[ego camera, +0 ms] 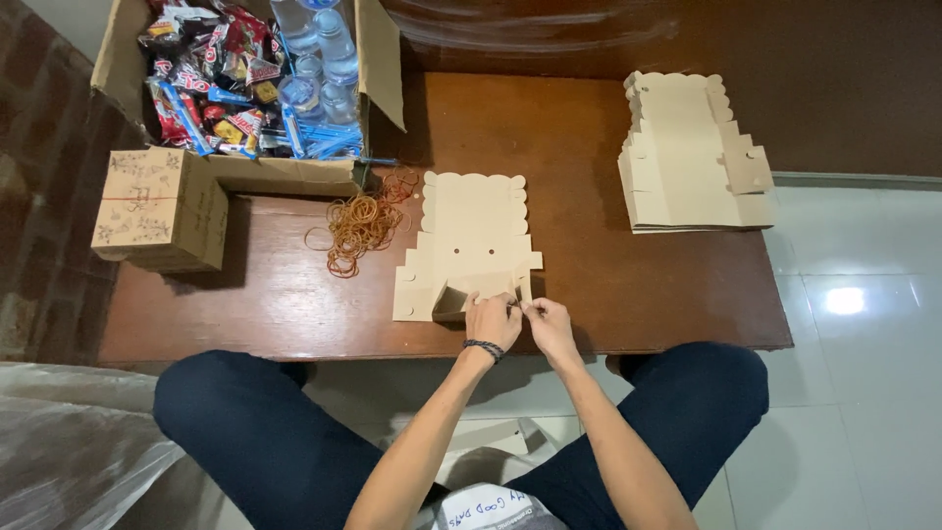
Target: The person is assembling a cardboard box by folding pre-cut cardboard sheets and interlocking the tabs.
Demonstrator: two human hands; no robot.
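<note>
Centrally, left hand (493, 319) and right hand (548, 324) pinch a flat box blank's (471, 231) six-o'clock flaps, folding them upright; rubber bands (358, 224) lie at nine o'clock.

Low dark-brown wooden table (638, 285) under the grip, worn finish w/ pale scuffs. White glossy floor tiles (863, 393) right of and below the grip, bright light glare (845, 300) on one. Brown brick-pattern wall (39, 196) far left. Dark wood panel (785, 59) beyond, top right.

Matt tan cardboard box blank (471, 236); glossy dark wooden table (628, 285); shiny floor tiles (863, 324).
</note>
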